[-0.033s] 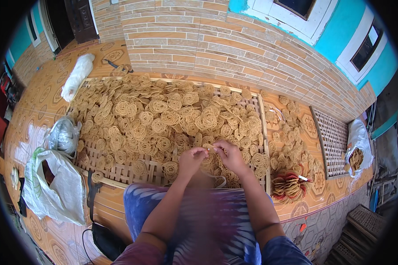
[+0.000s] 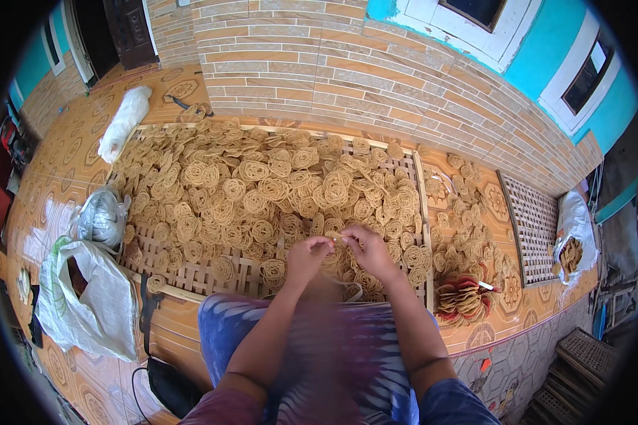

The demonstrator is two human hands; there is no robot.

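Just above my lap my two hands meet, their fingertips pinched close together. Between them is a small tan coiled cracker, seen nearly edge-on and partly covered by the fingers. My left hand grips its left side and my right hand its right side. Under and beyond them, many lacy round crackers lie heaped on a woven bamboo rack with a wooden frame. A thin pale strip loops just below my hands.
White sacks stand at the left, near a white cat lying by the rack. On the right are loose crackers, a red-and-tan cracker bundle, another woven rack and a filled sack. A tiled wall runs behind.
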